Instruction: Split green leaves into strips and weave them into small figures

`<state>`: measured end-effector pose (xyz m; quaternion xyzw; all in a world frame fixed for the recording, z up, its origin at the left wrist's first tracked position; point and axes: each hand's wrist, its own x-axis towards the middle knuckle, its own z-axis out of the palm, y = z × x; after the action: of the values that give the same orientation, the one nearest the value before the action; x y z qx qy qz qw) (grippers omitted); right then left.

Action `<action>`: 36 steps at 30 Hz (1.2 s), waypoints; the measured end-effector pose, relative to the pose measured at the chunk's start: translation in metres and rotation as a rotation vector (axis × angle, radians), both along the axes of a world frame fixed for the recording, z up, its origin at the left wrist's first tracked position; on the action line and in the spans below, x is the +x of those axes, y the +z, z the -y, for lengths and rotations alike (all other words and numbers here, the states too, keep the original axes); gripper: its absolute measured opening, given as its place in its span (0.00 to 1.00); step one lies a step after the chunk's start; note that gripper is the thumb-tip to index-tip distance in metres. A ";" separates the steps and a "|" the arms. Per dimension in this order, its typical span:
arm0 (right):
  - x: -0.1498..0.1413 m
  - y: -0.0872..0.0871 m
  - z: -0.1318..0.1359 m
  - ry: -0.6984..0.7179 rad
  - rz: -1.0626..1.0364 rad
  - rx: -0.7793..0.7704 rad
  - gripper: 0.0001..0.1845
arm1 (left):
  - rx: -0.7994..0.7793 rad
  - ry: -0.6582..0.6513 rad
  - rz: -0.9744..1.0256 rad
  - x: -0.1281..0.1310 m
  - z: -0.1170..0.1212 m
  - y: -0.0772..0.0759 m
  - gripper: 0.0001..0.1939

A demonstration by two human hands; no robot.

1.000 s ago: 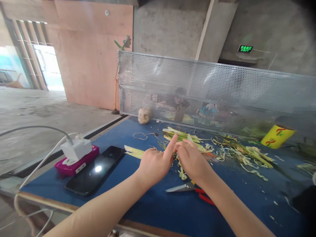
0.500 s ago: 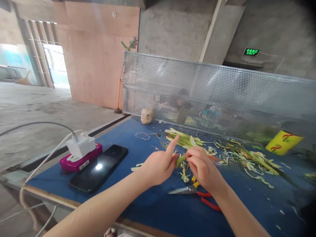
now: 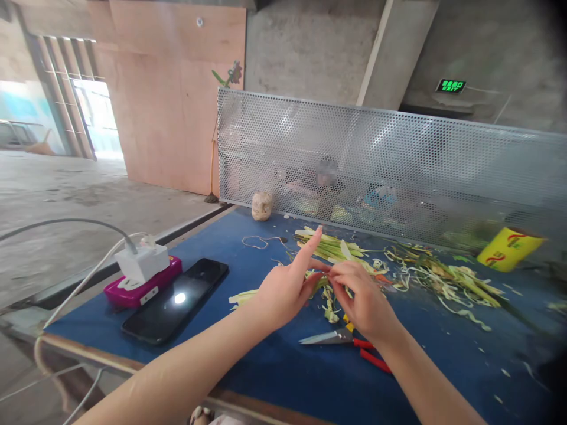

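My left hand is over the table's middle, its index finger pointing up and its other fingers closed on pale green plant strips. The strips' pale ends stick out left of that hand. My right hand meets it from the right, thumb and fingertips pinched together against the left fingertips. Whatever lies in that pinch is too small to tell. Below the hands lie scissors with red handles, partly under my right wrist. Just behind the hands is a pile of pale green leaf strips.
Scattered plant scraps and a yellow roll are to the right. A black phone and a charger on a magenta power strip sit left. A twine ball stands near the perforated metal screen; a person is behind it.
My right hand has moved slightly left, and its fingertips now meet those of my left hand. The green piece that showed between the hands is now mostly covered. The scissors lie as before.
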<state>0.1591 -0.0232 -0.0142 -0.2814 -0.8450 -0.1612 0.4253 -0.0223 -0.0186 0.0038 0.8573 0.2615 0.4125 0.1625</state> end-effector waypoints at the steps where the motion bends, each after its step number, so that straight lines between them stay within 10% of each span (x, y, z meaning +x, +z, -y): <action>1: -0.001 0.000 0.000 -0.004 -0.008 0.003 0.09 | -0.008 -0.001 0.005 0.000 0.000 0.000 0.34; 12: -0.003 0.003 0.002 -0.055 -0.053 -0.033 0.07 | -0.223 0.000 0.122 0.004 -0.003 -0.002 0.37; 36: -0.004 0.006 0.009 -0.079 -0.002 0.058 0.08 | -0.186 0.033 0.073 0.005 -0.004 -0.002 0.42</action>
<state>0.1551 -0.0323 -0.0081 -0.3022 -0.8276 -0.2021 0.4276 -0.0172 -0.0150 0.0023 0.8185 0.3066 0.4200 0.2441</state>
